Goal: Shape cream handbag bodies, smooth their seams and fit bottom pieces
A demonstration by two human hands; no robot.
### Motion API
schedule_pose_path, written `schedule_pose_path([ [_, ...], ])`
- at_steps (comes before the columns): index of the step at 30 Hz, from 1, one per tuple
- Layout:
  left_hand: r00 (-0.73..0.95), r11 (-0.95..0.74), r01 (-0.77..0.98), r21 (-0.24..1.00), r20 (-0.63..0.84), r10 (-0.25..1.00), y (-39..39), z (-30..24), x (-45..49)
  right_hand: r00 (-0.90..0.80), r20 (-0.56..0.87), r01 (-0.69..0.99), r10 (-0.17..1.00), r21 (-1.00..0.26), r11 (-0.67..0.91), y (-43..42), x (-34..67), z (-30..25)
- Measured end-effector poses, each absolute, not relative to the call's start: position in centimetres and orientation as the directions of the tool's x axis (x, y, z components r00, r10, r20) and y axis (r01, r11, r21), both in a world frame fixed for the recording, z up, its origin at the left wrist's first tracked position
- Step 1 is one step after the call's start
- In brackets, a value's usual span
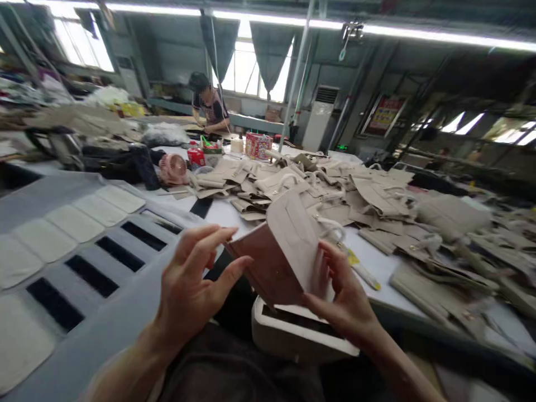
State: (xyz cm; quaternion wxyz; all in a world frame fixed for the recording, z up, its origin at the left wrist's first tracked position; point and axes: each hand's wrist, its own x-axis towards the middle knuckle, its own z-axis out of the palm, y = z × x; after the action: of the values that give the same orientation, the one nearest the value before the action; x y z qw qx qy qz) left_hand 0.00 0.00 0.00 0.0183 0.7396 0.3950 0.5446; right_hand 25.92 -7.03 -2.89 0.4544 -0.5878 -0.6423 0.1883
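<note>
My right hand (341, 293) grips the lower right edge of a folded beige bag piece (288, 240) with a brown inner face, held up over my lap. My left hand (192, 285) is at the piece's left corner, fingers spread, thumb and forefinger touching its edge. Below the piece, a white tray-like box (293, 335) rests near my lap. A yellow-tipped pen-like tool (362, 271) lies on the table just right of my right hand.
A large heap of beige bag pieces (368, 195) covers the white table (226, 215). A grey board with cream pads and dark slots (79, 245) is at left. A pink fan (173, 167), red tin (258, 145) and a person (209, 106) stand farther back.
</note>
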Motion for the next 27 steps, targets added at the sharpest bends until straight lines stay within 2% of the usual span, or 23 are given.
schedule_pose_path([
  [2,0.247,-0.654,0.554,0.515,0.648,0.72,0.7,-0.6,1.0,0.101,0.364,0.604,0.926,-0.762,0.234,-8.4,28.2,-3.8],
  [4,0.369,-0.625,0.519,0.583,0.506,0.779,1.2,-1.4,2.2,0.098,0.356,0.628,0.929,-0.747,0.22,-9.5,30.0,-4.7],
  [6,0.48,-0.594,0.447,0.669,0.381,0.79,1.4,-2.3,3.4,0.095,0.331,0.656,0.939,-0.73,0.19,-10.3,31.2,-5.7],
  [9,0.538,-0.526,0.349,0.775,0.294,0.79,1.2,-3.8,4.9,0.091,0.32,0.69,0.943,-0.703,0.172,-10.9,32.3,-6.9],
  [13,0.576,-0.456,0.353,0.817,0.194,0.794,0.6,-5.8,5.6,0.05,0.324,0.717,0.945,-0.67,0.192,-11.3,33.1,-8.0],
  [17,0.589,-0.466,0.429,0.774,0.152,0.794,0.2,-8.4,6.2,-0.01,0.303,0.764,0.953,-0.613,0.203,-11.5,33.6,-9.0],
  [19,0.593,-0.515,0.488,0.705,0.165,0.788,0.1,-9.8,6.6,-0.036,0.283,0.811,0.959,-0.552,0.193,-11.6,34.0,-9.5],
  [22,0.567,-0.54,0.535,0.65,0.197,0.8,0.1,-11.9,6.7,-0.081,0.26,0.904,0.962,-0.387,0.181,-12.0,34.7,-10.4],
  [25,0.486,-0.415,0.483,0.771,0.158,0.86,0.4,-14.4,6.1,-0.145,0.261,0.956,0.954,-0.211,0.203,-12.3,35.1,-10.9],
  [27,0.415,-0.229,0.396,0.889,0.049,0.909,0.4,-16.1,5.4,-0.192,0.262,0.959,0.946,-0.155,0.238,-12.1,34.9,-11.0],
])
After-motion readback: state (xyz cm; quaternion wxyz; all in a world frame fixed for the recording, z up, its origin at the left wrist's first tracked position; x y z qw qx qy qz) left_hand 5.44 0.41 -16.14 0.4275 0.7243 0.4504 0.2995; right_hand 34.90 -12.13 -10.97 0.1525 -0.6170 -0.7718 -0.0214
